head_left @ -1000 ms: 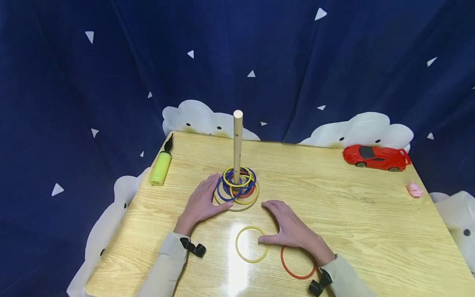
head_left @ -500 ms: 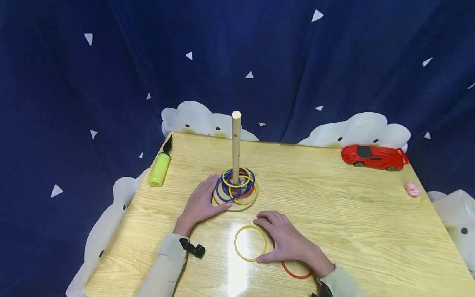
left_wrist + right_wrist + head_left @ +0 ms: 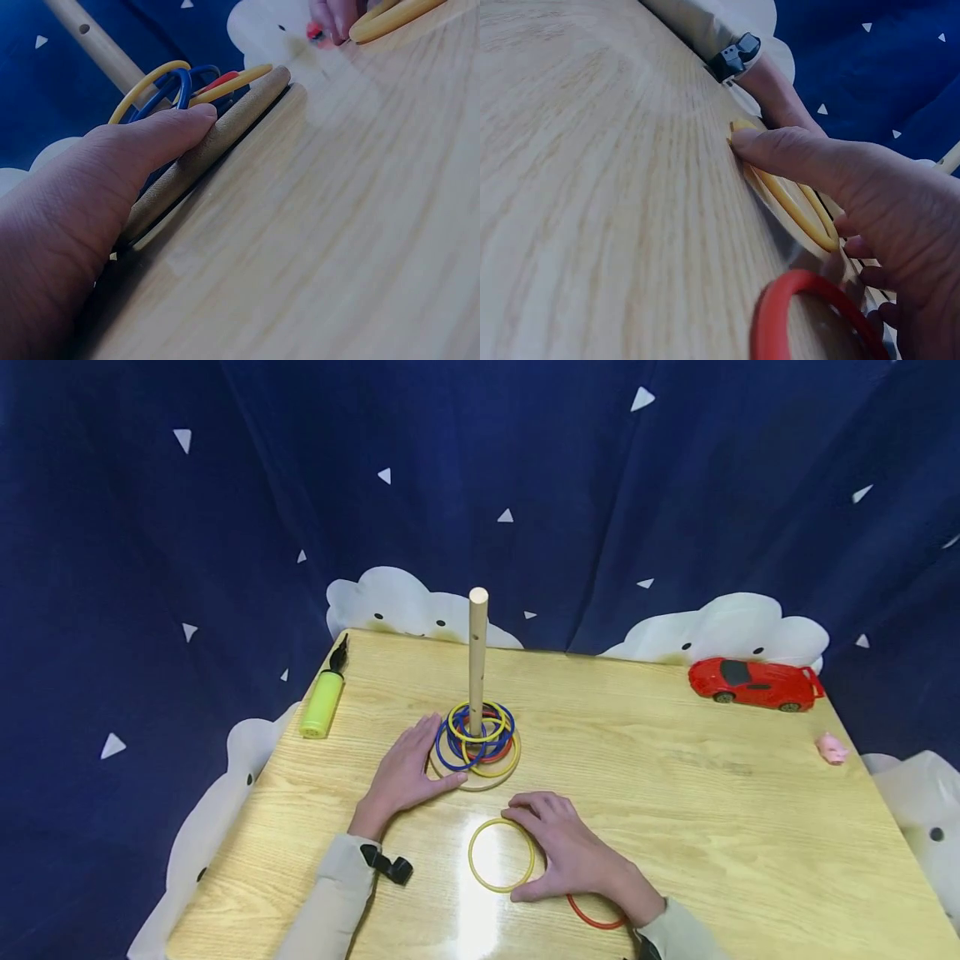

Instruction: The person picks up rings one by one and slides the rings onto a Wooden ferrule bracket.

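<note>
A wooden post (image 3: 477, 668) rises from a round wooden base (image 3: 484, 782), with several blue, yellow and red rings loosely piled round its foot. My left hand (image 3: 405, 772) rests against the base's left side, fingers straight; its thumb (image 3: 176, 131) lies over the rim in the left wrist view. In front of the base, a loose yellow ring (image 3: 470, 856) lies on the table. My right hand (image 3: 562, 847) spans that ring's right side, thumb at the near edge and curled fingertips at the far edge. Partly under the right hand is a red ring (image 3: 596, 926).
A yellow-green hand pump (image 3: 321, 703) lies at the table's left edge. At the back right stand a red toy car (image 3: 753, 685) and a small pink toy (image 3: 832, 749). A dark blue curtain (image 3: 555, 460) hangs behind the wooden table (image 3: 637, 760).
My right hand has moved left and toward me, its fingers curling and closing round the yellow ring, which has shifted slightly left. My left hand has stayed against the base.
</note>
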The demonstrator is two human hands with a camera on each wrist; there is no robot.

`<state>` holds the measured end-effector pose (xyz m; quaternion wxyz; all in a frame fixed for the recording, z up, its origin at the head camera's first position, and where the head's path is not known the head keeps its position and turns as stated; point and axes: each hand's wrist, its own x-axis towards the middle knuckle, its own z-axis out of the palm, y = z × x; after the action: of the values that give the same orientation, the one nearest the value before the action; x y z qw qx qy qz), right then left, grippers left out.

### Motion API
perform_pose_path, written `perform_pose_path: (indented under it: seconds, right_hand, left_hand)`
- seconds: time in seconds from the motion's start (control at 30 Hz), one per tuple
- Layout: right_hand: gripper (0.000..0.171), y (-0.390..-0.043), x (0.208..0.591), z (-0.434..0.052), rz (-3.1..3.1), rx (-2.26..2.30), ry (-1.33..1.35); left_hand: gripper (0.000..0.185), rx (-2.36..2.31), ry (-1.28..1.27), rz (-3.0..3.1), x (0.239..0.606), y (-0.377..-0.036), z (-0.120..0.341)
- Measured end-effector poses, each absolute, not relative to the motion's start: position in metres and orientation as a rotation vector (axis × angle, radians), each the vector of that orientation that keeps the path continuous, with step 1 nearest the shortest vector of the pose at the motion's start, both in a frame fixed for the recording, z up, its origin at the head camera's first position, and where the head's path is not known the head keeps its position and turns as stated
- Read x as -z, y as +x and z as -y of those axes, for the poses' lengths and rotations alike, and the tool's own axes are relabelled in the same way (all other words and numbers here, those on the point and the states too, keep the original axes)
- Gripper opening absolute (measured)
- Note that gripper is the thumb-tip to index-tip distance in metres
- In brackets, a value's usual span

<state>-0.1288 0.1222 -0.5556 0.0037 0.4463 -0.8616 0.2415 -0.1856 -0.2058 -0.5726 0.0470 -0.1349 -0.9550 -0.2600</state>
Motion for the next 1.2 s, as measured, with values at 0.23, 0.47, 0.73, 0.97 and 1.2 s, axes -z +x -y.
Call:
perform_pose_path:
  seconds: [0.23, 0.47, 0.73, 0.97, 1.2]
  right_hand:
    - [0.094, -0.127, 0.557, -0.117, 2.677, -0.769, 1.388]
    - [0.093, -0.125, 0.559, -0.109, 2.638, -0.747, 1.400]
    - [0.091, -0.123, 0.559, -0.107, 2.608, -0.689, 1.388]
    - [0.090, -0.123, 0.560, -0.107, 2.564, -0.696, 1.382]
    - [0.091, -0.129, 0.557, -0.111, 2.573, -0.734, 1.338]
  left_hand:
    - [0.116, 0.801, -0.418, 2.895, 0.572, -0.185, 0.206]
    - [0.117, 0.792, -0.413, 2.912, 0.575, -0.186, 0.207]
    - [0.118, 0.784, -0.404, 2.927, 0.577, -0.186, 0.207]
    - [0.118, 0.780, -0.413, 2.923, 0.577, -0.186, 0.207]
    - [0.117, 0.778, -0.411, 2.929, 0.576, -0.186, 0.207]
